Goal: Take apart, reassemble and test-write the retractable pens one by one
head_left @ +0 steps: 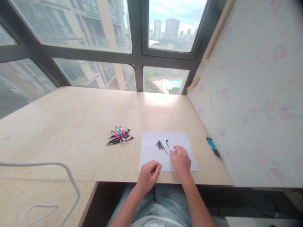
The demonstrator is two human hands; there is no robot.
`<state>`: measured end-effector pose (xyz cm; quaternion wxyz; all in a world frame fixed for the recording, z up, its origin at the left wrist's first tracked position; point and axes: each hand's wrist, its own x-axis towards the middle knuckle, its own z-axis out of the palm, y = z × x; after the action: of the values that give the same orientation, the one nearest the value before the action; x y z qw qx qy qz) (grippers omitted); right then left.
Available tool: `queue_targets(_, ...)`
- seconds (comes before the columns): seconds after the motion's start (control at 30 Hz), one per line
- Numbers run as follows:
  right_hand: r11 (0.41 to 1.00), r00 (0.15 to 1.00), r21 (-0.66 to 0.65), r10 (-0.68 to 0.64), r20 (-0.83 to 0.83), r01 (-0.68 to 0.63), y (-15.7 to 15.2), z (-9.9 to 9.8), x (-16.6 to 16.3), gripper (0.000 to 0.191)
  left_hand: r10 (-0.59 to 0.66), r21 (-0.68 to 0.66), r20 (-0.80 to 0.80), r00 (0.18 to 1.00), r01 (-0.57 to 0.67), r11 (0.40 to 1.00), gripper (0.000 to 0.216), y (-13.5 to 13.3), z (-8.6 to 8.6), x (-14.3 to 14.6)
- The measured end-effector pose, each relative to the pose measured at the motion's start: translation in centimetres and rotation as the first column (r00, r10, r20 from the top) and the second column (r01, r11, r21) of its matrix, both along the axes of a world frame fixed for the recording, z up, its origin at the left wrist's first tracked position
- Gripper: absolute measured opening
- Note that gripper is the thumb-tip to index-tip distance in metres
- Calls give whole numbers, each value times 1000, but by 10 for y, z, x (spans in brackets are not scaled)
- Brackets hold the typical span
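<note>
A white sheet of paper (151, 151) lies near the front edge of the wooden table (78, 126). On it rest dark pen parts (161, 145) and a white pen piece (168, 143). My right hand (181, 160) lies on the paper with fingers curled, its fingertips touching the white pen piece. My left hand (149, 175) sits at the paper's lower left corner, closed around a small dark thing I cannot make out.
A pile of several pink, green and black pens (119, 136) lies left of the paper. Two blue and green pens (213, 147) lie by the right wall panel (248, 94). A white wire frame (47, 189) stands at lower left. Windows are behind the table.
</note>
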<state>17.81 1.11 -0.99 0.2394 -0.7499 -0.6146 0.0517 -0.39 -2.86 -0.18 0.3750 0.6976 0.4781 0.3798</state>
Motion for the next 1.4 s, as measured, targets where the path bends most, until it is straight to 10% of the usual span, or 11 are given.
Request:
queue_targets(0.23, 1000, 940, -19, 1, -341, -8, 1, 7, 4, 21, 25, -47, 94, 995, -20, 999, 23, 0, 0, -2)
queue_targets(0.47, 975, 517, 33, 145, -844, -219, -32, 16, -33, 26, 163, -159, 272, 948, -122, 980, 23, 3, 0, -5)
queue_targets(0.83, 881, 710, 359, 464, -530, -307, -36, 23, -57, 9, 325, -364, 461, 826, -159, 918, 23, 11, 8, -8)
queue_targets(1.13, 981, 955, 76, 193, -227, -181, -19, 9, -16, 15, 420, -466, 709, 567, -72, 882, 22, 20, 9, -7)
queue_targets(1.4, 986, 989, -91, 134, -60, -139, -12, 5, -12, 11, 450, -507, 740, 500, -26, 862, 22, 22, 7, -6)
